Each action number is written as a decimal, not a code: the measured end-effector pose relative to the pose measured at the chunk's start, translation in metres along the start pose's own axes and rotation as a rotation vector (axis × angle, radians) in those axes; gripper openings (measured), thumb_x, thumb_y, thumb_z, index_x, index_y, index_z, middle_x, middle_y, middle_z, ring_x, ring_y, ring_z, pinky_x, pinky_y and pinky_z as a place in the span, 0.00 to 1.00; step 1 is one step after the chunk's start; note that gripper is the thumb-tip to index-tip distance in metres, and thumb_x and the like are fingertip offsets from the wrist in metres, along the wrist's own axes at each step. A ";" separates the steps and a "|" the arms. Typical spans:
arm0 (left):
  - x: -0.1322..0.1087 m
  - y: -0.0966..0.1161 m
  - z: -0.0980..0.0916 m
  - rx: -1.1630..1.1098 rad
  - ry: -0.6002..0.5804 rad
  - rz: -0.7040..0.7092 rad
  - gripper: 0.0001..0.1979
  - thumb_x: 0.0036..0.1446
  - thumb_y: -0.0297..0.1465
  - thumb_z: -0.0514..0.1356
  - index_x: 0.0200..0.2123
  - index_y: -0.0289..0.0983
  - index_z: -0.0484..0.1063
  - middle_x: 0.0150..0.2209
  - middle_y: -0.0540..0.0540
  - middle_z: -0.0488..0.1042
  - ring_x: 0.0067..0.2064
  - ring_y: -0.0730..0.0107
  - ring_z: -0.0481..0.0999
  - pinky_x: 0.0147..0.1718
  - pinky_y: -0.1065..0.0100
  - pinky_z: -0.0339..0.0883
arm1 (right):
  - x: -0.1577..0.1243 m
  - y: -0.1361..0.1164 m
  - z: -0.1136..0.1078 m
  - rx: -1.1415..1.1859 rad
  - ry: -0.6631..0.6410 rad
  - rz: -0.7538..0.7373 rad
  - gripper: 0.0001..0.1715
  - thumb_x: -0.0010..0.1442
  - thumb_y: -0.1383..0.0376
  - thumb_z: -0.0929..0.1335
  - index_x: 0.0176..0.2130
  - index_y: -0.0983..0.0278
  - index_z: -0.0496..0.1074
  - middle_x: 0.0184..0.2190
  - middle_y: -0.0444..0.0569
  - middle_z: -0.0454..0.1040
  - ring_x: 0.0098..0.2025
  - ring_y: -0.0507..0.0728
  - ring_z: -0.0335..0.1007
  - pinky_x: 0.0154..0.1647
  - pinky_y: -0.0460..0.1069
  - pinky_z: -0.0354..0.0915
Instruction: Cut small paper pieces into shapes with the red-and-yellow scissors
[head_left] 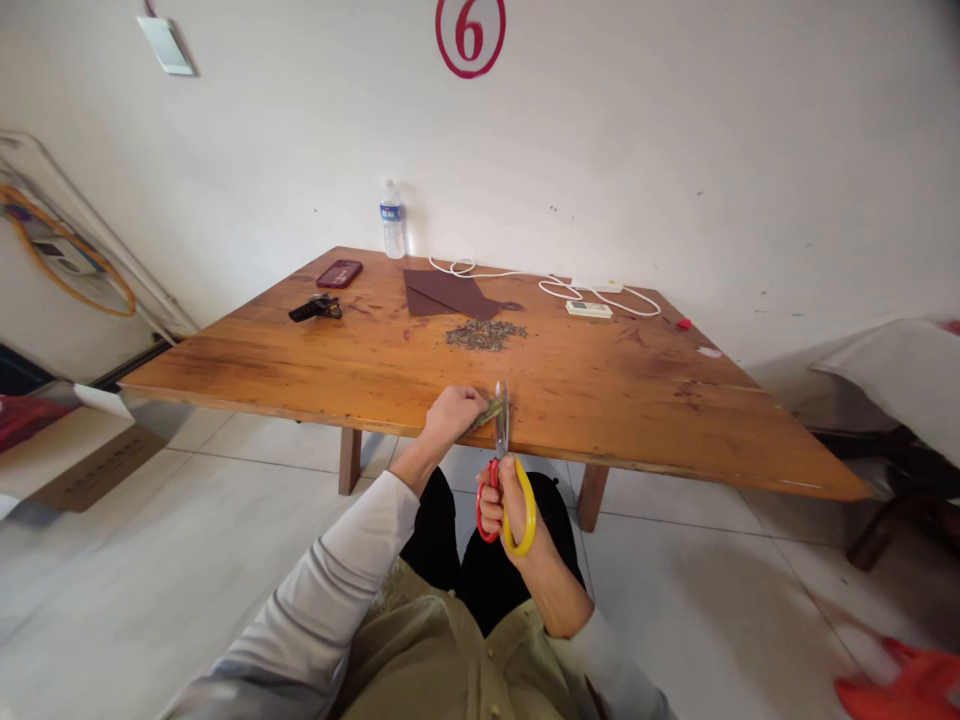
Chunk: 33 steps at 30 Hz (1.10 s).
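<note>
My left hand point(455, 411) is closed on a small bundle of dried greenish-brown leaves point(486, 414) at the table's front edge. The bundle's right end lies at the blades of the scissors point(502, 425), which point away from me and stand slightly apart. My right hand point(507, 505) grips the scissors by their handles, one loop red and the other yellow. Beyond the blades, a loose pile of chopped brownish bits point(486, 335) rests on the wooden table point(360, 365).
Behind the pile lie dark brown sheets point(442, 292). A water bottle point(392, 222), a phone point(340, 274) and a black bundled item point(315, 307) are at the back left. A white cable point(517, 272) runs to a power strip point(598, 286), near a small cream device point(589, 310).
</note>
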<state>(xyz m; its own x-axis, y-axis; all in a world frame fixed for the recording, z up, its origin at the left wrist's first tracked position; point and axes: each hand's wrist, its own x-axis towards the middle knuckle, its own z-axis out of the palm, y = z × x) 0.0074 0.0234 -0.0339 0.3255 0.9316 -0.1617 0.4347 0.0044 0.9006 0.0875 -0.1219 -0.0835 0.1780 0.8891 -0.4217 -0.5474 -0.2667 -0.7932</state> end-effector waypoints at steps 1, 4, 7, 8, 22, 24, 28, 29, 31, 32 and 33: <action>0.000 0.000 0.000 0.001 0.010 -0.001 0.05 0.44 0.32 0.61 0.20 0.39 0.70 0.19 0.52 0.65 0.25 0.69 0.64 0.27 0.67 0.55 | 0.000 0.000 0.000 -0.003 0.002 -0.004 0.48 0.32 0.24 0.73 0.28 0.63 0.71 0.16 0.31 0.54 0.15 0.42 0.42 0.13 0.41 0.42; 0.000 0.001 -0.001 -0.009 0.028 0.003 0.05 0.44 0.32 0.61 0.19 0.39 0.70 0.19 0.52 0.65 0.25 0.70 0.64 0.26 0.67 0.56 | -0.002 -0.001 -0.001 -0.011 0.004 -0.014 0.48 0.32 0.25 0.74 0.28 0.64 0.71 0.16 0.32 0.54 0.15 0.43 0.43 0.13 0.41 0.42; -0.001 0.003 -0.002 -0.026 0.029 0.008 0.05 0.43 0.31 0.61 0.18 0.38 0.70 0.18 0.52 0.65 0.25 0.70 0.64 0.26 0.68 0.56 | -0.005 -0.002 -0.005 -0.019 -0.022 -0.018 0.47 0.36 0.25 0.73 0.28 0.64 0.71 0.17 0.34 0.58 0.15 0.44 0.48 0.13 0.42 0.48; -0.002 0.003 -0.003 -0.033 0.025 0.008 0.05 0.43 0.31 0.61 0.18 0.38 0.70 0.18 0.52 0.65 0.25 0.70 0.64 0.26 0.68 0.56 | -0.005 -0.003 -0.007 -0.029 -0.034 -0.033 0.46 0.38 0.25 0.72 0.29 0.63 0.71 0.18 0.35 0.59 0.15 0.45 0.49 0.13 0.43 0.50; -0.014 0.022 -0.010 -0.130 -0.044 -0.008 0.08 0.41 0.28 0.61 0.14 0.38 0.68 0.15 0.53 0.64 0.21 0.74 0.59 0.23 0.67 0.51 | -0.003 -0.004 -0.017 -0.085 -0.055 -0.027 0.46 0.38 0.25 0.73 0.31 0.63 0.71 0.17 0.35 0.60 0.16 0.46 0.51 0.13 0.43 0.52; -0.014 0.022 -0.011 -0.136 -0.043 -0.010 0.09 0.42 0.27 0.61 0.13 0.38 0.68 0.15 0.53 0.63 0.20 0.74 0.59 0.23 0.67 0.51 | -0.003 -0.005 -0.015 -0.081 -0.046 -0.006 0.48 0.35 0.25 0.73 0.31 0.63 0.71 0.17 0.33 0.58 0.15 0.44 0.48 0.13 0.42 0.49; -0.014 0.021 -0.011 -0.147 -0.047 -0.007 0.10 0.42 0.27 0.61 0.13 0.38 0.68 0.15 0.52 0.63 0.20 0.73 0.59 0.23 0.67 0.51 | -0.003 -0.006 -0.015 -0.085 -0.030 0.021 0.49 0.31 0.24 0.73 0.31 0.63 0.70 0.16 0.31 0.56 0.14 0.43 0.43 0.13 0.41 0.44; -0.014 0.021 -0.012 -0.148 -0.046 -0.007 0.10 0.42 0.27 0.62 0.13 0.38 0.68 0.14 0.52 0.63 0.20 0.74 0.59 0.23 0.66 0.50 | -0.003 -0.006 -0.015 -0.087 -0.026 0.021 0.50 0.31 0.24 0.73 0.30 0.63 0.70 0.15 0.31 0.55 0.14 0.43 0.43 0.12 0.41 0.44; -0.013 0.021 -0.012 -0.151 -0.043 -0.006 0.10 0.41 0.26 0.62 0.12 0.38 0.67 0.14 0.52 0.63 0.20 0.74 0.58 0.23 0.66 0.50 | -0.003 -0.007 -0.018 -0.089 -0.022 0.019 0.50 0.30 0.24 0.74 0.30 0.63 0.70 0.15 0.30 0.54 0.14 0.43 0.42 0.12 0.41 0.43; -0.013 0.021 -0.012 -0.152 -0.042 -0.006 0.10 0.41 0.27 0.62 0.12 0.38 0.67 0.14 0.52 0.62 0.20 0.74 0.58 0.23 0.67 0.50 | -0.003 -0.007 -0.019 -0.090 -0.023 0.019 0.50 0.31 0.24 0.74 0.31 0.64 0.70 0.16 0.31 0.55 0.14 0.43 0.42 0.12 0.41 0.44; -0.012 0.020 -0.012 -0.154 -0.043 -0.005 0.10 0.41 0.27 0.63 0.12 0.38 0.67 0.14 0.52 0.62 0.20 0.74 0.58 0.23 0.67 0.49 | -0.004 -0.007 -0.020 -0.088 -0.028 0.016 0.50 0.32 0.25 0.74 0.31 0.64 0.71 0.16 0.31 0.56 0.14 0.43 0.44 0.12 0.41 0.45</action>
<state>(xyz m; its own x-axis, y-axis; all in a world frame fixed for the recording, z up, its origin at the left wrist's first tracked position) 0.0022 0.0163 -0.0091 0.3609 0.9149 -0.1806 0.3032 0.0680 0.9505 0.1072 -0.1308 -0.0855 0.1467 0.8942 -0.4230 -0.4756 -0.3112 -0.8228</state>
